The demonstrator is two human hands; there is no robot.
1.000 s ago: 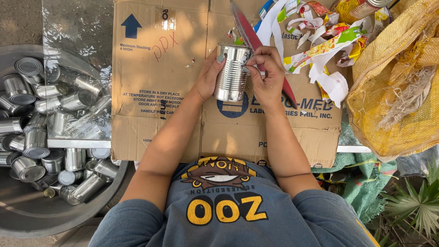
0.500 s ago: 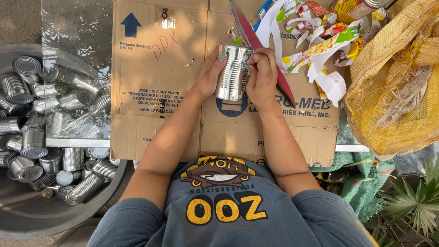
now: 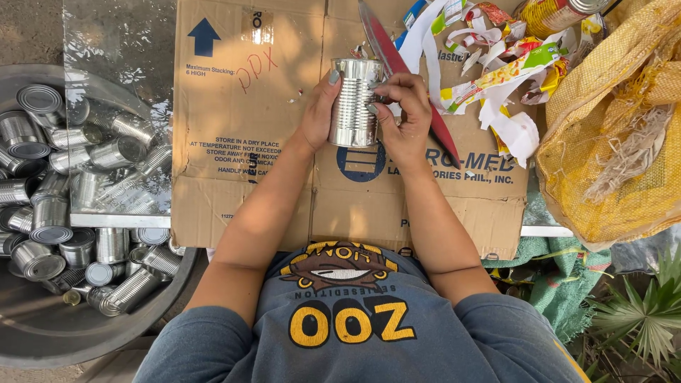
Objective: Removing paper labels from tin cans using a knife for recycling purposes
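Upright above the cardboard sheet (image 3: 241,142), a bare tin can (image 3: 353,103) — left hand (image 3: 318,117) and right hand (image 3: 404,113) both grip its sides.

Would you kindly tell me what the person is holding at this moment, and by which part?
A bare ribbed tin can, held upright by its side wall: left hand on one side, right hand on the other near the top rim.

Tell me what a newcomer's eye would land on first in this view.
First the bare ribbed metal can at top centre, gripped by the left hand and the right hand over a flattened cardboard sheet. Next the big round basin at far left, heaped with stripped cans. Then the torn colourful label strips at upper right, beside a yellow mesh sack.
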